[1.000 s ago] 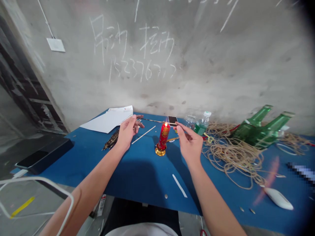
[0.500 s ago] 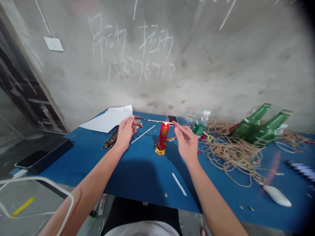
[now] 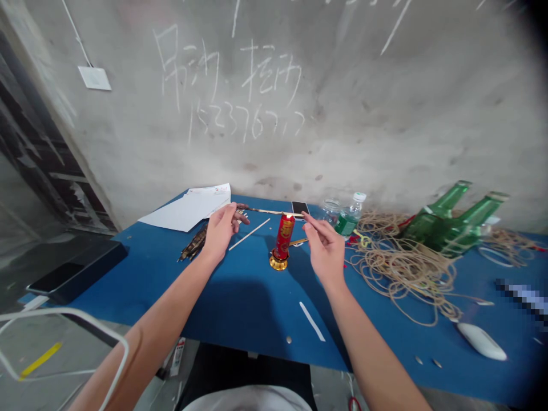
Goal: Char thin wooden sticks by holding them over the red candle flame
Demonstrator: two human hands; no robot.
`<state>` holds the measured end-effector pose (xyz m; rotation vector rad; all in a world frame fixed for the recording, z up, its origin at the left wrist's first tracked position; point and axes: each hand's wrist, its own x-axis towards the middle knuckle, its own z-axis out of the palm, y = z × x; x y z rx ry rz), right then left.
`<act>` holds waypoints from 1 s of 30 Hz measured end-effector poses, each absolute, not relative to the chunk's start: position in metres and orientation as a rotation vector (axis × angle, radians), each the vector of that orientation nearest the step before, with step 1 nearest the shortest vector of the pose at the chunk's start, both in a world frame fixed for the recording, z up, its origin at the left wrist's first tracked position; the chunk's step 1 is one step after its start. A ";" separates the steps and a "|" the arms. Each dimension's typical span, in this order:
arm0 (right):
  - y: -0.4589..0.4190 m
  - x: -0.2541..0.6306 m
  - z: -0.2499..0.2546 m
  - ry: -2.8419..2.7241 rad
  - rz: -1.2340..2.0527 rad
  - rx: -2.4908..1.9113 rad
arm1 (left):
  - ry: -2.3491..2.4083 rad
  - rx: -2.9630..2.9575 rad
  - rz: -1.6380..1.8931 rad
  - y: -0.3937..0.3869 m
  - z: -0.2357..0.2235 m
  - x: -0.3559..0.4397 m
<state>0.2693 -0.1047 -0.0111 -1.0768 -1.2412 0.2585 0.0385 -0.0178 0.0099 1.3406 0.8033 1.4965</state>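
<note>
A thin wooden stick (image 3: 266, 212), dark and scorched along its left part and pale on the right, stretches level between my hands. My left hand (image 3: 222, 228) pinches its dark end. The pale end is between the fingertips of my right hand (image 3: 323, 242). Under the stick's middle stands a red candle (image 3: 284, 237) with gold markings, upright on a gold base (image 3: 278, 261), its small flame right at the stick. Beside my left hand lies a bundle of darkened sticks (image 3: 194, 244), partly hidden by that hand. One pale stick (image 3: 249, 234) rests on the blue table (image 3: 240, 308).
Coiled tan cord (image 3: 398, 274), two green glass bottles (image 3: 466, 220) and a plastic bottle (image 3: 350, 216) crowd the right side. A phone (image 3: 299, 209) lies behind the candle. White paper (image 3: 188, 208) and a black box (image 3: 81, 268) are at left. A white mouse-like object (image 3: 482, 341) sits at right.
Both hands and the stick stay almost in place over the candle. The flame looks smaller and less bright than before.
</note>
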 end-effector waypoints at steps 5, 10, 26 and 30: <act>-0.106 0.269 -0.010 -1.248 0.259 -1.078 | 0.802 1.326 1.497 -0.018 0.011 0.038; -0.106 0.268 -0.009 -1.263 0.238 -1.093 | 0.813 1.348 1.495 -0.017 0.011 0.037; -0.105 0.267 -0.011 -1.296 0.261 -1.103 | 0.820 1.350 1.510 -0.018 0.015 0.035; -0.107 0.266 -0.009 -1.290 0.279 -1.091 | 0.822 1.347 1.507 -0.017 0.015 0.034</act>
